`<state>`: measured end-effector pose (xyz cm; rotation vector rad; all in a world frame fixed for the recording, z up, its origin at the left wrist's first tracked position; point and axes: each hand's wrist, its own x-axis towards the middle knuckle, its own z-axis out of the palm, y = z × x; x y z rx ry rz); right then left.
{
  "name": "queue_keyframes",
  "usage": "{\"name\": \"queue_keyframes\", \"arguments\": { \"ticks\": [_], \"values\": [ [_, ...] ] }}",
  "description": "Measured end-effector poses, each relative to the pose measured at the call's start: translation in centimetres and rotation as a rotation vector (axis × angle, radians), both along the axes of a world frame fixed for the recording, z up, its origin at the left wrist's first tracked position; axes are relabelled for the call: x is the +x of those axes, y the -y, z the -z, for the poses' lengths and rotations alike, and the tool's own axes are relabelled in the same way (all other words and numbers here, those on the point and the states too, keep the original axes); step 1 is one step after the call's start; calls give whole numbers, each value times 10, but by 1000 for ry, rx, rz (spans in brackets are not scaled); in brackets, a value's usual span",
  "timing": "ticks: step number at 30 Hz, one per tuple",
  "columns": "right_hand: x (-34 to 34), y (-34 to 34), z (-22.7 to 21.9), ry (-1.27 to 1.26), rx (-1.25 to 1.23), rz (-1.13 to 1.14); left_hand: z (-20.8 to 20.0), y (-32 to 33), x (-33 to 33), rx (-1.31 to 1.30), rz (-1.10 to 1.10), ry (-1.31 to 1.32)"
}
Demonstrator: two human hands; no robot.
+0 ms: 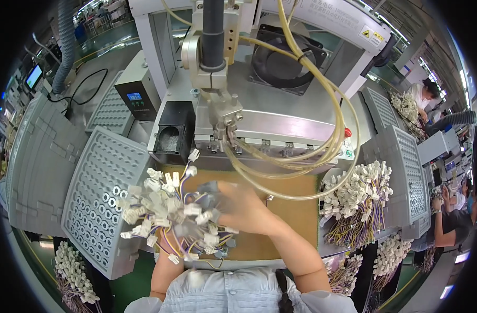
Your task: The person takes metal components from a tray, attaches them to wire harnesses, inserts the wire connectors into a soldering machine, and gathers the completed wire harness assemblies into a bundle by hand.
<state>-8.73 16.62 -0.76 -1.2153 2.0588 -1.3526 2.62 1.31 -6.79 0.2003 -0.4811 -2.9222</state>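
Note:
A large bundle of wire harnesses (173, 208) fans out in front of me, with white plastic connectors on purple, yellow and dark wires. My left forearm (165, 274) runs up beneath it. The bundle hides my left hand, which appears closed around the wires and holding them up. At the bundle's right side is my right hand (243, 208), smeared by motion. Grey covers (209, 190) on its fingertips meet the connectors; whether they grip one cannot be made out. Below lies a brown work mat (296, 224), with a small part (222, 253) near its front edge.
A machine (290, 122) with looping clear tubes (332, 151) stands ahead. Left is a grey tray (95, 180) with round metal pieces, and a black box (173, 128) stands behind the bundle. More harnesses (356, 198) are piled right. Co-workers (447, 219) sit at far right.

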Motion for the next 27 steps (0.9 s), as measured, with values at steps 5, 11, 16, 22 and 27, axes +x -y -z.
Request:
{"name": "queue_keyframes", "arguments": {
  "ticks": [5,11,16,22,27],
  "values": [
    [15,-23,-23,-677,-42,287,3,7,-2,-328,-173,8],
    [37,-85,-15,-681,261,272,-15,-11,-14,-141,-239,-263],
    [21,-78,3,-815,370,393,-32,-20,-23,35,-263,-28],
    [36,-36,15,-255,385,261,-23,-20,-29,-142,-260,-234],
    [34,-15,-4,127,-61,199,-20,-18,-16,-294,-263,-130]
  ]
}}
